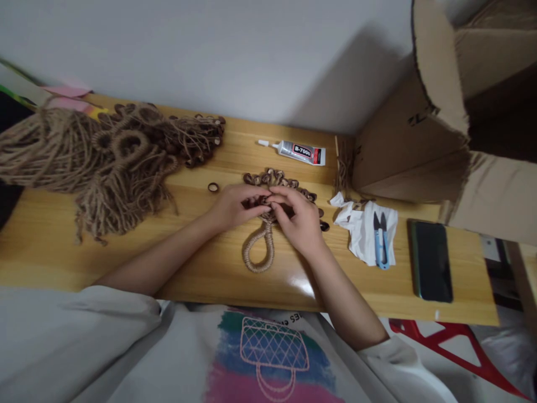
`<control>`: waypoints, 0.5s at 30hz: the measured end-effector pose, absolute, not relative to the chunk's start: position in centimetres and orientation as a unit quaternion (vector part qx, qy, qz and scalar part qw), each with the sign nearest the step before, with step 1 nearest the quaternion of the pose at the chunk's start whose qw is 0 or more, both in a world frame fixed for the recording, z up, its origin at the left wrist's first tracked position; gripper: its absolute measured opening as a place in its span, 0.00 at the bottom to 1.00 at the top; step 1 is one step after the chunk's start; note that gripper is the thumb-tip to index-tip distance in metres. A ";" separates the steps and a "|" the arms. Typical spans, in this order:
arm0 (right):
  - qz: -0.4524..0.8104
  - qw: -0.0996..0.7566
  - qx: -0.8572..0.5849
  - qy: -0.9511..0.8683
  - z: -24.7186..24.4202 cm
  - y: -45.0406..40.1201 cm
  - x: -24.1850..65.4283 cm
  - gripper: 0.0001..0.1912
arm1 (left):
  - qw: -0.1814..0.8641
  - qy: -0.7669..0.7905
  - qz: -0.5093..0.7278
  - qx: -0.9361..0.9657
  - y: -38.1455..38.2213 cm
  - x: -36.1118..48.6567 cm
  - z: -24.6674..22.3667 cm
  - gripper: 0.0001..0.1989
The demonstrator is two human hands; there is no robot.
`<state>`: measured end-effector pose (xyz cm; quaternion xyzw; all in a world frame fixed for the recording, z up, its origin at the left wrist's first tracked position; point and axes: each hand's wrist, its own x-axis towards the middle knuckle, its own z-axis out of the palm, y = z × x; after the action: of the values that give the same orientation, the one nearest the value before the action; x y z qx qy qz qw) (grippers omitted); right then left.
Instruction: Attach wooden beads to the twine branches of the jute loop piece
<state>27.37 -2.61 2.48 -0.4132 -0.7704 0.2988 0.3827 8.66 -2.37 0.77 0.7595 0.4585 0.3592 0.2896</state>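
A rope piece with brown shell-like beads [274, 178] lies on the wooden table, and its wrapped rope loop [259, 252] points toward my body. Over the beads, my left hand [232, 207] pinches at the piece from the left, fingers closed. Opposite it, my right hand [297, 215] also has thumb and fingers pressed together at the same spot. Both sets of fingertips nearly touch; what exactly lies between them is too small to tell. One loose brown ring-like bead [213, 187] rests left of my left hand.
A glue tube [301, 152] lies behind my hands. Knotted rope bundles [121, 162] cover the back left. At right are blue snips [381, 240] on white tissue [359, 235], a phone [431, 260], some thin brown strands [344, 168] and a large open cardboard box [403, 140].
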 end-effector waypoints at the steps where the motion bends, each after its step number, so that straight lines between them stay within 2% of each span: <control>1: 0.297 0.382 -0.411 -0.772 2.5 -2.6 27.4 0.15 | 0.294 0.459 0.355 0.759 -2.3 8.6 0.8 0.11; 15: 0.299 0.362 -0.412 -0.781 2.8 -2.7 27.5 0.17 | 0.334 0.440 0.356 0.754 -2.1 8.2 0.8 0.11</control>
<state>27.50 -2.74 2.82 -0.4125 -0.7808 0.2990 0.3618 8.22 -2.13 0.83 0.7539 0.4397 0.3559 0.3340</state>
